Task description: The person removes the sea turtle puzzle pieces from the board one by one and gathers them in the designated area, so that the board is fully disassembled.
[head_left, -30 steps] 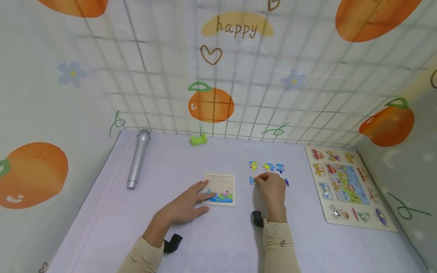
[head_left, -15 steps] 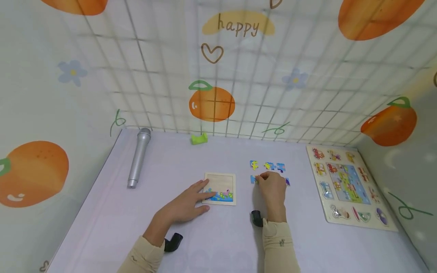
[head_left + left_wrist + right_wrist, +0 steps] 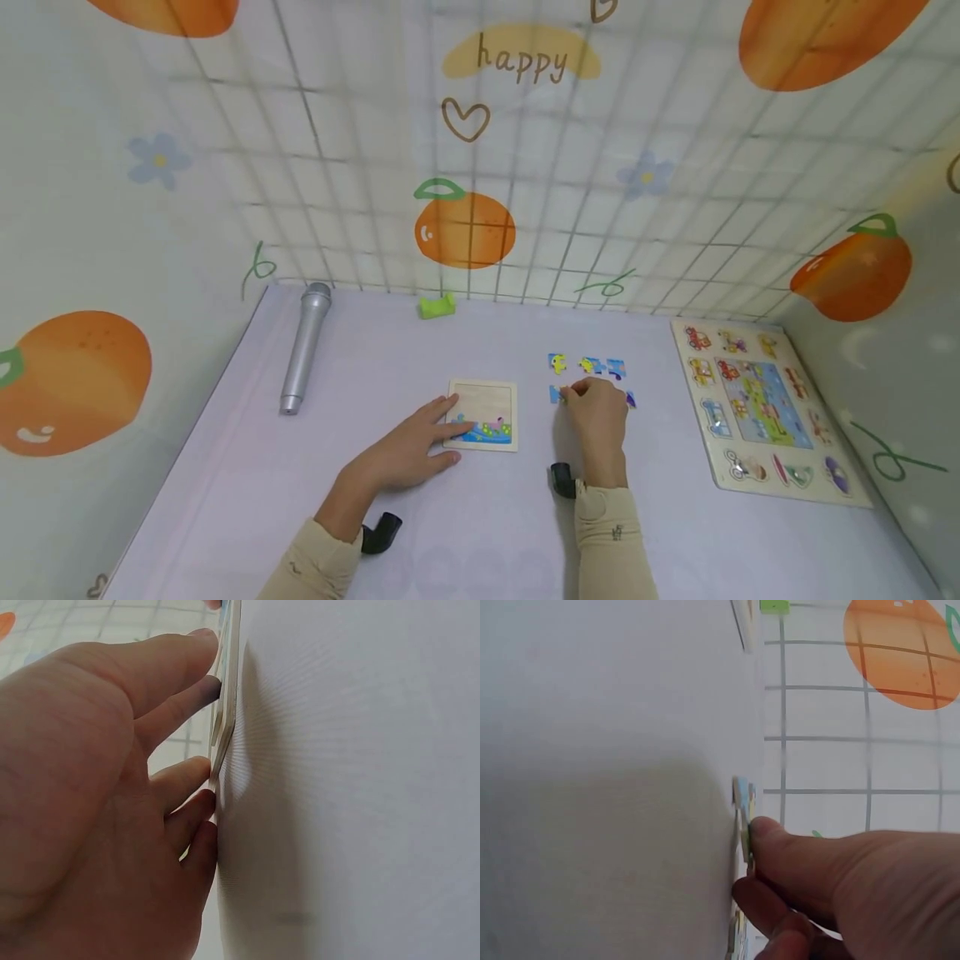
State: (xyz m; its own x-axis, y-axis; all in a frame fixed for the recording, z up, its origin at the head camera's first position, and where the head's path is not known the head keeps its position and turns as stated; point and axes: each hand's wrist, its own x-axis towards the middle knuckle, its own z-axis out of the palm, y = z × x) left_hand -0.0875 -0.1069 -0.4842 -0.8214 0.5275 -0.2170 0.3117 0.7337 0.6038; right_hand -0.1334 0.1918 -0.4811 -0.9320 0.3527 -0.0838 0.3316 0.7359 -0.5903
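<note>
The left hand [image 3: 405, 450] rests, fingers spread apart, on the left side of a small wooden tray [image 3: 486, 398], whose near part carries a colourful picture strip [image 3: 495, 433]. To the right of this tray, the right hand [image 3: 600, 421] pinches, thumb and finger together, a blue puzzle piece [image 3: 555, 394] at the near row's left end, while other loose pieces [image 3: 597, 365] lie just on its far side. A silver microphone [image 3: 304, 350] lies well apart, on the left.
</note>
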